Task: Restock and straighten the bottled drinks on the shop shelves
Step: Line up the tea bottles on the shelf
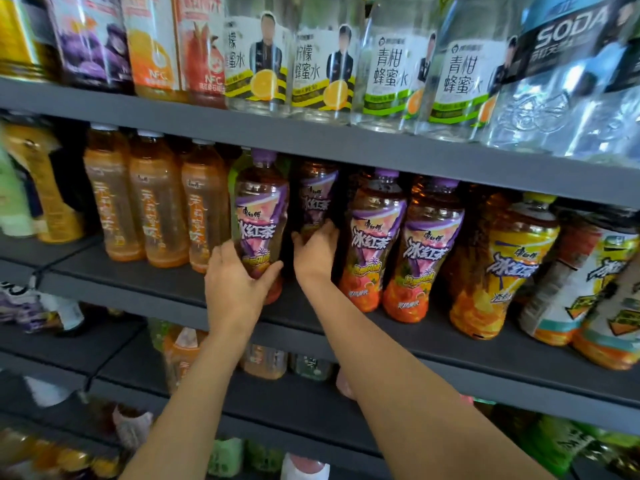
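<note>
Dark grey shelving fills the whole frame, its boards running as slanted bands from the left edge down toward the right. The top shelf board [346, 143] crosses the upper third, the middle shelf board [381, 334] crosses the centre, and a lower shelf board [284, 403] runs beneath it, with a further board [311, 441] near the bottom. At the left of the frame a seam [45, 268] shows where one shelf unit meets the next, the boards there stepping slightly. The recesses behind the boards are deep in shadow, while soft, even light falls on the front edges. No wall, floor or window can be made out.
</note>
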### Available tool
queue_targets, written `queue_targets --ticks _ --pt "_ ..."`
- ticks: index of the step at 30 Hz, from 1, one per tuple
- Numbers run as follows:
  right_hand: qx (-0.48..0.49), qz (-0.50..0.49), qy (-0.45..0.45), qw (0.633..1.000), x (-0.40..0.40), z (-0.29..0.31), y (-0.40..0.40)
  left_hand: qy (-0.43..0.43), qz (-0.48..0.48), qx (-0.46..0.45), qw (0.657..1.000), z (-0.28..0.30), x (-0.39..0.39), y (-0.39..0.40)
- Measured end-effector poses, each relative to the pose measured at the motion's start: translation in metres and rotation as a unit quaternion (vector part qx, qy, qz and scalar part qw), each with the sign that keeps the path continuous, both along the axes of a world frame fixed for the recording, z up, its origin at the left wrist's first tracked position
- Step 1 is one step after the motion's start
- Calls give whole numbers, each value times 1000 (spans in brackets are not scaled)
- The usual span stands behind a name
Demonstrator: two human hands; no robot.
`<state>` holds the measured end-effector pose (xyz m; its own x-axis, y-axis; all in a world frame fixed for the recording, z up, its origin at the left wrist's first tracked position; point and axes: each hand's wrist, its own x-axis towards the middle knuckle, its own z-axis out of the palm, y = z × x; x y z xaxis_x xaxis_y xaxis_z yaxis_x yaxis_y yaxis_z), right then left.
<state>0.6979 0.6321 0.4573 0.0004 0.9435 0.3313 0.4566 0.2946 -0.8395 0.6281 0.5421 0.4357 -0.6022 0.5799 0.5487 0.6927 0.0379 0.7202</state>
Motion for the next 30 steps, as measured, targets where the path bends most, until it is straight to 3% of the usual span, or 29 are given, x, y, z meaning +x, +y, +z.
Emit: queue_targets --ticks 4,12,20,25,30 --pt "-71 -58 8 996 -13 -1 25 4 -19 -7 1000 0 -20 -7" --pt "-28 -171 30 984 -17 -19 5 -7 -47 -11 999 2 -21 -10" --pt "-48 -110 25 993 -7 -16 -24 -20 -40 -8 999 3 -21 -9" --pt "128 6 -1 992 18 -21 -91 -28 -53 -12 998 6 -1 -4" --pt "346 -42 -54 936 68 -3 -94 -39 -93 -7 995 6 33 11"
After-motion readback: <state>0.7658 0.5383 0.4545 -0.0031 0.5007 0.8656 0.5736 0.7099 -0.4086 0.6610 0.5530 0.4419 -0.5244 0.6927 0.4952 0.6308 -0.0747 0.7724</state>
